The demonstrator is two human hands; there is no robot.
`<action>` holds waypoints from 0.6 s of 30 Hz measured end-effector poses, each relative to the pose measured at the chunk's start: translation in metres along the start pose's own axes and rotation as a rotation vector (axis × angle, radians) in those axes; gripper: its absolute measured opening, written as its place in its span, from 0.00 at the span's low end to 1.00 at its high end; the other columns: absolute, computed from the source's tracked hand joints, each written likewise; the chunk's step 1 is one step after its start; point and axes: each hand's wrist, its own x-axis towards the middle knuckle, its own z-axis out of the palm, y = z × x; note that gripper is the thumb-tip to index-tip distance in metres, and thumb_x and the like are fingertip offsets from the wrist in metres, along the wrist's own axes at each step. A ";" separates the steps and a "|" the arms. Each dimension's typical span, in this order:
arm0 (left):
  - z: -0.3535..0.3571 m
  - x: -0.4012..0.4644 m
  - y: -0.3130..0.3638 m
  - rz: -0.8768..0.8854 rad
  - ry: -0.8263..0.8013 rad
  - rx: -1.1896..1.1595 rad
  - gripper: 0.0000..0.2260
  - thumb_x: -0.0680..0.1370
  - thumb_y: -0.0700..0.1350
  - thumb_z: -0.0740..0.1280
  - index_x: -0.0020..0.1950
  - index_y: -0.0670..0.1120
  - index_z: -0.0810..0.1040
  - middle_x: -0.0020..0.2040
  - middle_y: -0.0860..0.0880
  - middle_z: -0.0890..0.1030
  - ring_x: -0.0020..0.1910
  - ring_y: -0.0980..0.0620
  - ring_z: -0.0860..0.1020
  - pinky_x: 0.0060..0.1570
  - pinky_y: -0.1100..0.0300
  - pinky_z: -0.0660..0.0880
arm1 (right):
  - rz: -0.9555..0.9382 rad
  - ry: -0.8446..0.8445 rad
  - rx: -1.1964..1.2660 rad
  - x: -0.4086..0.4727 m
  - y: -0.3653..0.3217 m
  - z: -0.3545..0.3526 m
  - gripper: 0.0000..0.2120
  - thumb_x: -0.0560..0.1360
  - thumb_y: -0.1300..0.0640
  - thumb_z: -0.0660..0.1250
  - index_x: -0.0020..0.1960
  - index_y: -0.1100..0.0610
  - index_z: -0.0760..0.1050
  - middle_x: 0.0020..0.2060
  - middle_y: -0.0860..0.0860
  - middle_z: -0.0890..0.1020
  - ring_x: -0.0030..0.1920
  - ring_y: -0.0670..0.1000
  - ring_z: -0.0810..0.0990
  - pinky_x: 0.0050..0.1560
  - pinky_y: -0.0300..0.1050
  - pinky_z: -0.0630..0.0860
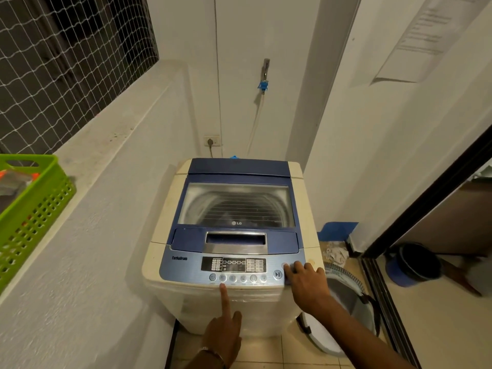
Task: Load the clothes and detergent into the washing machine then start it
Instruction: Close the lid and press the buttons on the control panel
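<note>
Our left hand (223,332) points one finger, fist curled, our right hand (306,282) lies flat on the washing machine (165,251), so we might push a wrong button

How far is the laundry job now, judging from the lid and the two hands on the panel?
Loading looks done: the washing machine lid is closed, though clothes and detergent cannot be confirmed through it. In hand: the left hand points its index finger at a round button, and the right hand touches the panel's right end beside the start/pause button. Left: starting; the display looks unlit.

cream-and-blue washing machine (231,235), perhaps yellowed
</note>
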 end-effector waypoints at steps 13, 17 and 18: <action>-0.013 -0.013 -0.001 0.009 -0.037 0.028 0.09 0.76 0.43 0.63 0.55 0.47 0.70 0.73 0.43 0.24 0.45 0.41 0.80 0.48 0.52 0.77 | -0.041 0.035 0.052 -0.016 -0.001 0.009 0.37 0.78 0.54 0.63 0.79 0.52 0.45 0.74 0.54 0.61 0.71 0.58 0.63 0.69 0.56 0.65; -0.015 -0.015 0.000 0.017 -0.032 0.033 0.10 0.76 0.44 0.64 0.56 0.47 0.70 0.74 0.42 0.25 0.46 0.42 0.80 0.50 0.51 0.77 | -0.031 0.020 0.061 -0.015 -0.002 0.009 0.34 0.78 0.55 0.62 0.79 0.52 0.48 0.73 0.54 0.61 0.70 0.58 0.64 0.68 0.56 0.66; -0.016 -0.016 0.000 0.022 -0.029 0.036 0.10 0.76 0.45 0.64 0.56 0.47 0.70 0.74 0.42 0.25 0.47 0.42 0.81 0.51 0.52 0.77 | -0.028 0.017 0.067 -0.015 -0.002 0.010 0.34 0.78 0.55 0.62 0.79 0.52 0.49 0.73 0.54 0.61 0.70 0.58 0.64 0.68 0.56 0.67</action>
